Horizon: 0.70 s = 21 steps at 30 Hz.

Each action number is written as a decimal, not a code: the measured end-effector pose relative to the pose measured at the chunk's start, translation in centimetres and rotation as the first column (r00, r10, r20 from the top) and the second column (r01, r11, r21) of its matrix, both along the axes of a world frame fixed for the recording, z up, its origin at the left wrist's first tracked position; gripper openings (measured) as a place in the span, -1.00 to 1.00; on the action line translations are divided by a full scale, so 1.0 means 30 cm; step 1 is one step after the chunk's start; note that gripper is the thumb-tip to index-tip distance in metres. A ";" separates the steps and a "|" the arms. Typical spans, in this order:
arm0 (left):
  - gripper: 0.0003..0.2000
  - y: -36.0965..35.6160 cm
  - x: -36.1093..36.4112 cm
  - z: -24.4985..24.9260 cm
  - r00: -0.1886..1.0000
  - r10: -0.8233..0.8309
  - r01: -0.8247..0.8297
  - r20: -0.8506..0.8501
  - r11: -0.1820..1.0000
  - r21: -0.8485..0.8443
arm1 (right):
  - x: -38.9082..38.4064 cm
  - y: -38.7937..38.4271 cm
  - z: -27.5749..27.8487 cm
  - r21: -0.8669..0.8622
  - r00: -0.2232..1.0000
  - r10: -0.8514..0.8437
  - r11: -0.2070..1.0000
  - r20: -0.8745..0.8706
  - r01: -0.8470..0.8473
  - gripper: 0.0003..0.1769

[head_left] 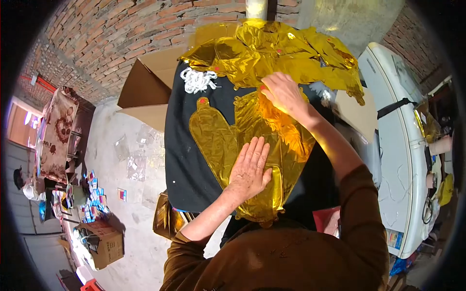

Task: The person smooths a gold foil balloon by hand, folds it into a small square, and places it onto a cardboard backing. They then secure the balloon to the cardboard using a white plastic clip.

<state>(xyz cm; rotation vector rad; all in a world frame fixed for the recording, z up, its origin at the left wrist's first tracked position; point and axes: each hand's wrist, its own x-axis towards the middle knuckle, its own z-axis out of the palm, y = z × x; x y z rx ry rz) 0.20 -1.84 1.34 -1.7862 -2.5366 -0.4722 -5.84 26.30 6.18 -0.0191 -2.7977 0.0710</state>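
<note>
A flat, deflated gold foil balloon [211,133] lies on the black-covered table in front of me. My left hand [250,167] rests palm down on its lower middle, fingers stretched out and close together. At its upper right, my right hand [285,94] has its fingers curled in on the foil; the fingertips are partly hidden. Below that hand the foil is crumpled and shines orange. Beyond it, a heap of more gold foil balloons [262,53] with small red marks covers the table's far end.
A bundle of white cord [198,80] lies at the table's [182,165] far left. An open cardboard box [145,92] stands beyond the left edge. On the right is a white appliance [400,160]. Another carton [104,242] sits on the floor at lower left.
</note>
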 end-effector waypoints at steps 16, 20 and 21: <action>-0.31 0.005 -0.010 0.006 0.998 -0.013 0.009 0.057 0.998 0.070 | -0.476 0.048 -0.060 -0.080 0.993 -0.109 0.990 0.047 0.113 -0.75; -0.35 0.008 -0.008 0.008 0.996 -0.004 -0.007 0.090 0.992 0.124 | -0.493 0.228 0.127 -0.044 0.958 0.010 0.999 -0.287 -0.024 -0.75; -0.36 0.010 -0.009 0.007 0.996 -0.001 -0.011 0.091 0.991 0.131 | -0.484 0.270 0.189 -0.132 0.938 -0.024 0.991 -0.345 -0.023 -0.75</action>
